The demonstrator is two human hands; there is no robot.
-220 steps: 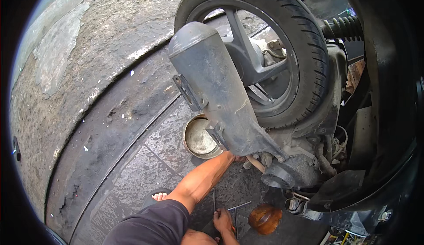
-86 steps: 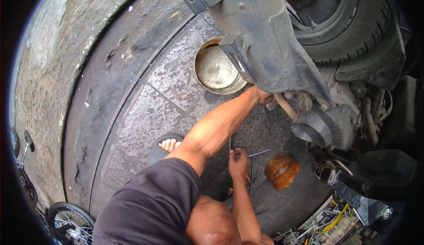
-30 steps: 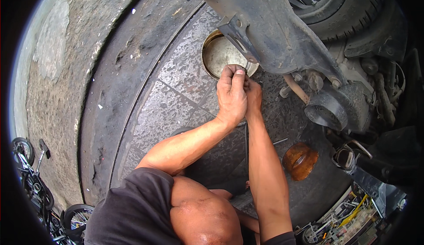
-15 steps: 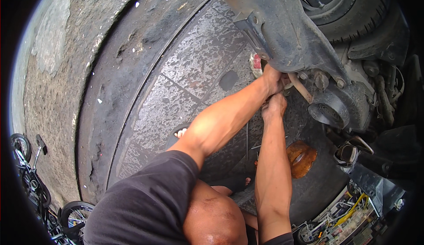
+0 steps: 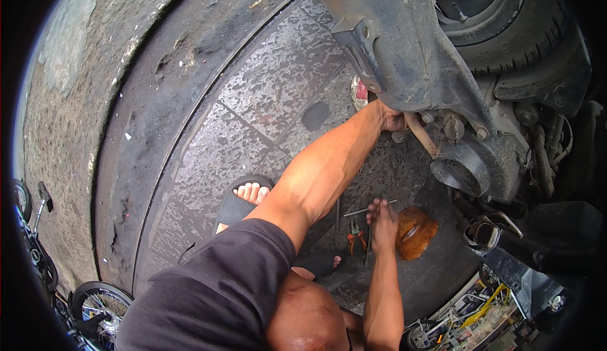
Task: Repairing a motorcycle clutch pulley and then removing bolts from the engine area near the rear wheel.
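Red-and-white label [image 5: 361, 89] peeks out beside the grey muffler [image 5: 401, 47]; any writing there is too small for me to read. Left hand [image 5: 393, 121] reaches under this muffler, and I cannot tell its grip. Right hand [image 5: 383, 222], fingers stretched out, is over the T-shaped tool [image 5: 355, 212] on the floor [image 5: 250, 107], near orange-handled pliers [image 5: 351, 242].

Two hands in play, left hand [image 5: 392, 119] and right hand [image 5: 383, 226]! One exhaust muffler [image 5: 401, 47] above the left, one tyre [image 5: 521, 46] beyond it; by the right, one T-handled wrench [image 5: 359, 212], one pair of pliers [image 5: 356, 240], one amber-brown bowl [image 5: 418, 234]; leftward, two feet [image 5: 251, 192].
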